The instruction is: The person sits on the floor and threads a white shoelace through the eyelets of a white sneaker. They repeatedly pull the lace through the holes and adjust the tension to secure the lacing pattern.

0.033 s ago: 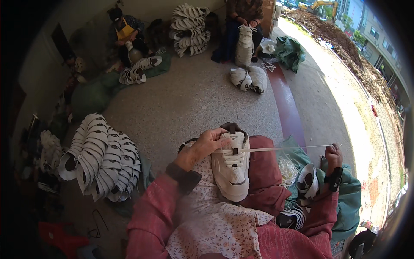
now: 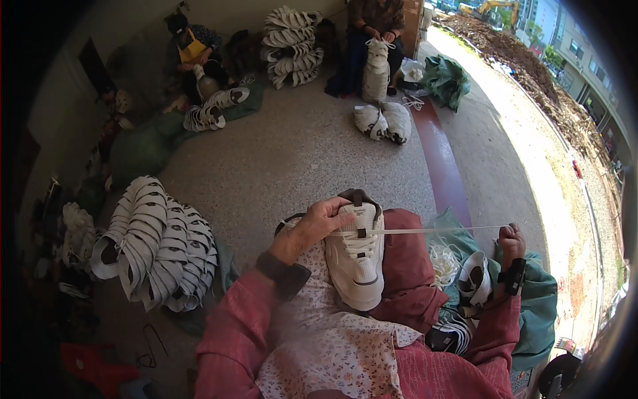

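Note:
A white sneaker [image 2: 357,269] with a dark collar lining rests on my lap, its toe toward me. My left hand [image 2: 312,231] is closed on its upper, with the thumb on the tongue and the other fingers at the far left side. From the eyelets a flat white shoelace [image 2: 438,231] runs taut to the right. Its far part is pinched in my right hand [image 2: 512,243], held out past my knee. The lace is partly threaded across the front of the sneaker. Below the tongue hand, the fingers' undersides are hidden.
Nested white shoe uppers [image 2: 166,246] stand piled at left. Loose white laces [image 2: 442,263] and more uppers [image 2: 475,279] lie on green cloth by my right knee. Two people [image 2: 375,26] [image 2: 196,50] work at the back beside other stacks. A red stool [image 2: 96,369] is at lower left.
My right hand has shifted very slightly down and to the left with the lace. The sneaker and my left hand look unmoved.

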Available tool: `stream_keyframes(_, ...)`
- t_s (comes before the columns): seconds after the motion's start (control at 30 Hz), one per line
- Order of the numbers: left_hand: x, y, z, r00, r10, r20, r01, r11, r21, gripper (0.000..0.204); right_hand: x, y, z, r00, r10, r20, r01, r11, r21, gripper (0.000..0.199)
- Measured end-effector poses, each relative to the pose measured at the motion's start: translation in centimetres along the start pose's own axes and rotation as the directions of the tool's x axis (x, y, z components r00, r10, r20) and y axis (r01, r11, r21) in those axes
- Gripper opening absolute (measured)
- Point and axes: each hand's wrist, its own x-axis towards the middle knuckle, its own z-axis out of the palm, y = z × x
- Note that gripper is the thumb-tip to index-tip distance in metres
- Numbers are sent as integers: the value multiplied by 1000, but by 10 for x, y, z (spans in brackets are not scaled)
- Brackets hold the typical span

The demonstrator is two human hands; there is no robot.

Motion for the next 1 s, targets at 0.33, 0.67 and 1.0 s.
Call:
stream_keyframes(0.33, -33, 16, 9, 807, 589, -51, -244, 410, 879, 32, -47, 157, 82, 995, 40, -95, -98, 657, -748, 43)
stream_keyframes(0.67, -34, 5, 38, 817, 573, 73, -141, 75, 987, 12, -140, 285, 176, 739, 454, 498, 626, -189, -756, 28)
stream_keyframes(1.0, -42, 11, 21, 955, 296, -4, -171, 564, 808, 16, -142, 305, 184, 591, 546, 594, 787, -226, -575, 17)
